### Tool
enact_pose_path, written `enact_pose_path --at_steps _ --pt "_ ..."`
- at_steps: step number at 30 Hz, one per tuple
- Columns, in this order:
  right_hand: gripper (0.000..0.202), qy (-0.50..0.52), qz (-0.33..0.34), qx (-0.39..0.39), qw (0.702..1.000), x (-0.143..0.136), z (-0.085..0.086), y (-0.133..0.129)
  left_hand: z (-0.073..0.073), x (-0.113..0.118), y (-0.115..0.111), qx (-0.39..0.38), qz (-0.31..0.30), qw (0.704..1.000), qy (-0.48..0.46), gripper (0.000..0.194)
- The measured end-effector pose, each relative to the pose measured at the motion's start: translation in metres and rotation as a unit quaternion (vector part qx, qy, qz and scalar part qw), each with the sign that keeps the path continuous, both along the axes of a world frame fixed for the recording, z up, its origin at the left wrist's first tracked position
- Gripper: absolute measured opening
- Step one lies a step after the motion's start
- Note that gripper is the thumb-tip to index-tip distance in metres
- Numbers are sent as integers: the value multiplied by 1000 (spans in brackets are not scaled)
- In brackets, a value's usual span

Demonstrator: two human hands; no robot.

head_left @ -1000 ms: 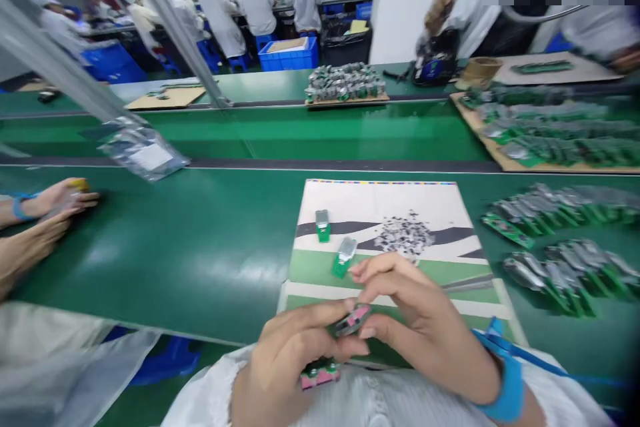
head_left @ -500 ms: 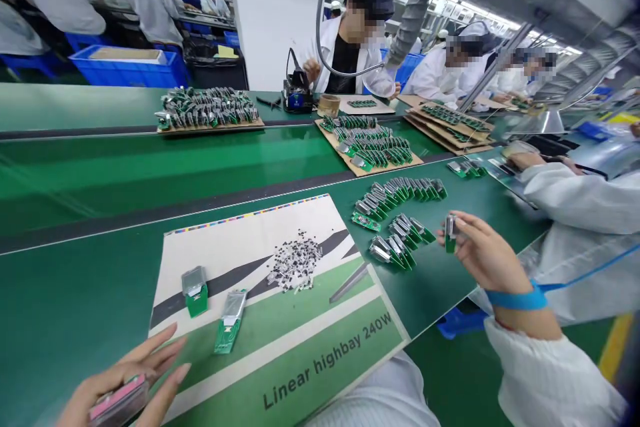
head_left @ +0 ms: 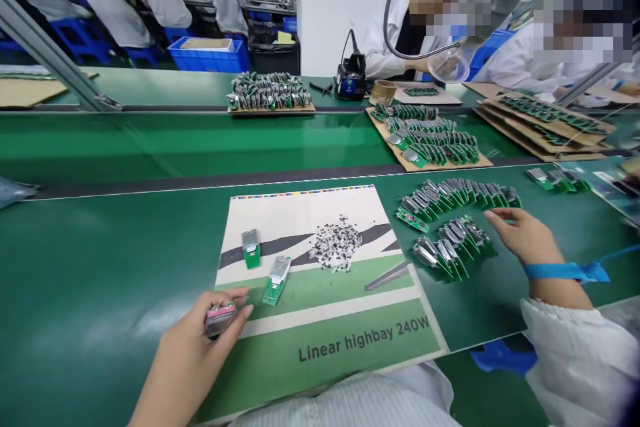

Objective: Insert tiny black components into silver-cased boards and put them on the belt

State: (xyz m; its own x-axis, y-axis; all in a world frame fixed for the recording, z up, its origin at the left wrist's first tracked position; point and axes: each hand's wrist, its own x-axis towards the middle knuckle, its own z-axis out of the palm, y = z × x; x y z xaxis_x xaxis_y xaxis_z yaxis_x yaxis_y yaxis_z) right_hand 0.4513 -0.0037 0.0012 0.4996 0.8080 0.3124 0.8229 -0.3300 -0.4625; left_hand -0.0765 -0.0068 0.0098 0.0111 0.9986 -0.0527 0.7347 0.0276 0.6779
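My left hand (head_left: 195, 340) is closed around a small silver block with a pink strip (head_left: 220, 319), above the left edge of a printed cardboard sheet (head_left: 350, 347). Two green circuit boards with silver foil packs, one (head_left: 251, 248) farther back and another (head_left: 277, 280) nearer my fingers, lie on the sheet. A pile of tiny black and clear parts (head_left: 336, 245) is to their right. At the right, my right hand (head_left: 525, 237) has its fingers stretched out, with nothing visible in them. It is beside a cluster of similar upright boards (head_left: 453, 247).
A curved row of boards (head_left: 460, 197) stands behind the cluster. Beyond a green strip are a loaded cardboard tray (head_left: 430, 137), another pile of boards (head_left: 270, 92), a tape roll (head_left: 383, 92) and stacked cardboard (head_left: 545, 123). A metal post (head_left: 65, 47) rises at left. Co-workers sit opposite.
My right hand has let go of a circuit board at the right end of the front cluster. My left hand still holds the pink-striped block. The view has turned left.
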Motion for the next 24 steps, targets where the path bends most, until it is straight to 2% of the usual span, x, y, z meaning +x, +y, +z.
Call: enact_pose_path --at_steps 3,5,7,8,10,12,16,24 --pt "11 -61 55 51 995 -63 10 -6 -1 6 6 -21 -30 999 -5 27" --pt "3 -70 186 39 979 -120 10 -7 1 13 8 -30 -51 998 -9 25" --pt "9 -66 331 -2 941 -172 5 -3 5 18 8 -37 -65 997 -15 24" --pt "12 -65 383 -20 921 -193 2 1 6 20 6 -38 -69 997 -20 24" --pt "14 -69 443 -49 893 -220 -5 9 8 19 2 -43 -70 996 -29 23" --pt "13 -76 469 -73 877 -230 -11 16 8 14 -3 -51 -64 996 -31 23" --pt "15 -89 488 -111 862 -226 -18 23 5 3 -11 -75 -41 996 -21 25" --pt "14 -99 474 -129 865 -224 -22 16 -4 -4 -13 -68 -27 997 -23 29"
